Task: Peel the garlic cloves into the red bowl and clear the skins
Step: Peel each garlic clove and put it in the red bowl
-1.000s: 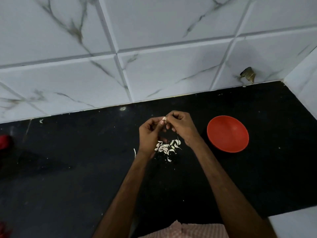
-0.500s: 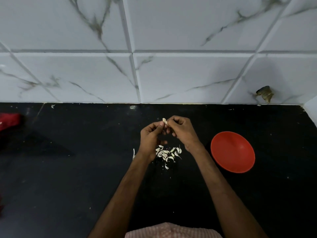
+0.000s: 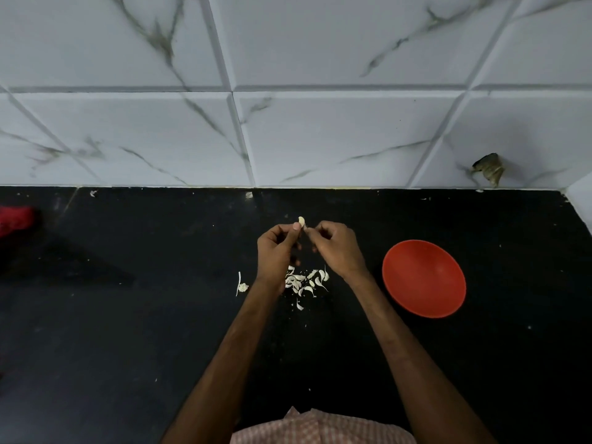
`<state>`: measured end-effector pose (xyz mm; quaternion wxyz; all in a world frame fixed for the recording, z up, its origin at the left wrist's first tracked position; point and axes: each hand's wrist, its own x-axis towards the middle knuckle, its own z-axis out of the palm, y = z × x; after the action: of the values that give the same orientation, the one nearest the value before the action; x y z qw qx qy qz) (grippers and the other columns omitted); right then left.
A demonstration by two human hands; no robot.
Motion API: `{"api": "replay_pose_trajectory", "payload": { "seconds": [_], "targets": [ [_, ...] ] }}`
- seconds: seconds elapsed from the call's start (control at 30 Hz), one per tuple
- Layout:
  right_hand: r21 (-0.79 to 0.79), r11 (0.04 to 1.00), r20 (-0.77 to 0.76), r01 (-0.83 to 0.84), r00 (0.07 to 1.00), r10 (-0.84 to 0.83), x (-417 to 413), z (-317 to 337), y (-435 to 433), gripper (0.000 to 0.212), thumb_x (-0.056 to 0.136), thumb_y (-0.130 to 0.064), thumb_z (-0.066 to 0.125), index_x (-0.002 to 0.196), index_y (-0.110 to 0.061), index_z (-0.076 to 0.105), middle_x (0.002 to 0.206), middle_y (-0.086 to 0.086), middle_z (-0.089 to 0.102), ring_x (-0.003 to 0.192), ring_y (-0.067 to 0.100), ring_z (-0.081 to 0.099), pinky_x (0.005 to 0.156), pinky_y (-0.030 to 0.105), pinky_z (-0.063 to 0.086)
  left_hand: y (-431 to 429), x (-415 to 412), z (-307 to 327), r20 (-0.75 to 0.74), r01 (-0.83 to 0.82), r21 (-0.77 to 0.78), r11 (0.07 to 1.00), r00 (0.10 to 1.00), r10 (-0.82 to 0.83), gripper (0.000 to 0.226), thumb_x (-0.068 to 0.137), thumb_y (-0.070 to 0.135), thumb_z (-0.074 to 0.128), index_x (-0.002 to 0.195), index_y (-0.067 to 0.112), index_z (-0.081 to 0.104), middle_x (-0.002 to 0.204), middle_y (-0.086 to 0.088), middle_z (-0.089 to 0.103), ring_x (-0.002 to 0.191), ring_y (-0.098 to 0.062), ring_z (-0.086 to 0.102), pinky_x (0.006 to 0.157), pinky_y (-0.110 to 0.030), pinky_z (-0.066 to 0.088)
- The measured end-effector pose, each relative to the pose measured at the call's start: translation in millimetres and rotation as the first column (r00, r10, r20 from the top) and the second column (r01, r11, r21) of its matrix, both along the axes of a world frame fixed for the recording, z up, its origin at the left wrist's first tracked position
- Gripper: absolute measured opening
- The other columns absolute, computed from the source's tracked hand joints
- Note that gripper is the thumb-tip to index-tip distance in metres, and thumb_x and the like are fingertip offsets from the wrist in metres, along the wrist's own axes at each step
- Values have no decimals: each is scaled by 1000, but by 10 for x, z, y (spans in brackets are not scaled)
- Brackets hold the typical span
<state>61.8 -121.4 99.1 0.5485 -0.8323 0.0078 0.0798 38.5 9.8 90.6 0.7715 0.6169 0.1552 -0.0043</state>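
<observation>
My left hand (image 3: 276, 251) pinches a small pale garlic clove (image 3: 301, 221) between thumb and fingertips, held above the black counter. My right hand (image 3: 336, 248) is closed at the clove's right side, its fingertips touching the clove's skin. Under both hands lies a heap of several garlic cloves and skins (image 3: 306, 282). A garlic stalk piece (image 3: 241, 285) lies just left of my left wrist. The red bowl (image 3: 423, 277) stands to the right of my right hand, and I see nothing in it.
The black counter (image 3: 128, 331) meets a white marble-tiled wall (image 3: 288, 123) at the back. A red cloth (image 3: 16, 219) lies at the far left edge. A brownish scrap (image 3: 488, 168) sticks to the wall at the right, near the corner.
The view has tilted and shifted, so the wall line now runs level. My hands stay together on the clove, with my right fingers a little further from my left.
</observation>
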Motion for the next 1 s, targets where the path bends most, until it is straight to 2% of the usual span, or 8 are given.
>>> {"api": "replay_pose_trajectory", "payload": {
  "seconds": [0.1,0.17,0.27,0.4,0.57,0.67,0.83,1.0],
  "targets": [
    [2,1000,91,31,995,-31,6,-32,-22,2,91,-13,70,91,-15,71,82,-8,71,72,-1,64,65,13,47,10,-14,-21,20,-4,76,997,1000,3,19,97,20,65,88,3,68,61,-1,55,50,-10,48,41,-23,38],
    [67,996,126,53,990,-61,1,-29,-6,11,93,-7,65,95,-15,73,83,-10,71,70,-2,64,60,12,47,31,-20,-28,29,-9,128,992,1000,6,17,96,19,66,87,5,68,57,1,54,45,-9,45,40,-23,35],
    [161,984,108,71,990,-89,-1,7,59,13,97,-14,62,96,-14,75,81,-5,73,65,7,64,51,24,52,84,-2,-48,48,-2,239,971,999,-10,16,96,19,67,82,11,67,56,6,56,46,-9,46,44,-25,38],
    [183,981,109,70,990,-91,-17,-18,109,11,98,-16,65,97,-12,75,82,-2,73,67,6,66,55,31,59,153,27,-56,80,-2,384,923,996,-31,19,95,18,68,77,19,65,63,10,60,57,-2,53,57,-22,43],
    [259,964,106,66,990,-96,-57,-61,123,5,94,-8,69,95,-8,74,85,6,73,70,12,69,61,32,61,153,2,-22,115,33,489,872,988,-102,14,95,12,66,81,12,64,71,6,61,60,6,53,60,-10,42],
    [320,942,80,97,988,-129,-77,-58,158,6,93,-3,68,92,-7,72,86,10,72,72,12,70,64,29,60,147,15,-67,102,67,456,887,987,-127,15,97,10,63,82,10,62,71,5,59,60,4,50,60,-13,40],
    [437,885,4,164,983,-184,-101,-83,204,12,93,3,66,89,-7,71,84,9,72,72,12,71,67,25,60,129,-1,-113,55,106,256,961,991,-124,22,101,13,56,80,8,56,62,2,48,56,-6,40,51,-22,35],
    [379,918,149,115,972,-183,-145,-122,202,8,92,6,64,94,1,71,88,11,72,82,18,73,71,29,62,74,9,-91,-15,103,214,971,995,-103,25,103,12,51,78,11,50,65,2,45,56,-6,37,53,-24,33]
  ]
}}
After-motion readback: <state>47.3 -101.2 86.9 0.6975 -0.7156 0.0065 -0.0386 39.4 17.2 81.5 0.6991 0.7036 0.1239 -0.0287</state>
